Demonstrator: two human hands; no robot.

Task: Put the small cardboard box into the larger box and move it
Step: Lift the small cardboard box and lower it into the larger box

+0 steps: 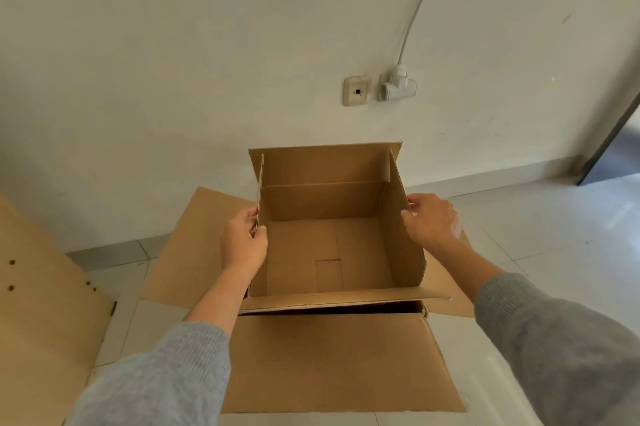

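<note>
Pale tiled floor (540, 228) meets a cream wall (173, 44) w/ 2 sockets, one w/ a white plug and cable. 2 boxes: small open brown cardboard box (329, 252) held over the larger brown cardboard box (332, 363), whose flaps are spread. Left hand (244, 242) pinches small box's left flap, right hand (433, 219) clasps its right wall. Box sits btwn both grips. 1 tan board at left.

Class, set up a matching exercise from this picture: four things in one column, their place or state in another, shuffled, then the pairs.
Things:
1 small box
2 larger box
3 left hand
4 plug

States:
A on the wall
B flaps spread on the floor
C grips a side flap
D open, empty, held above another

Pairs: 1-D, 2-B, 3-C, 4-A
</note>
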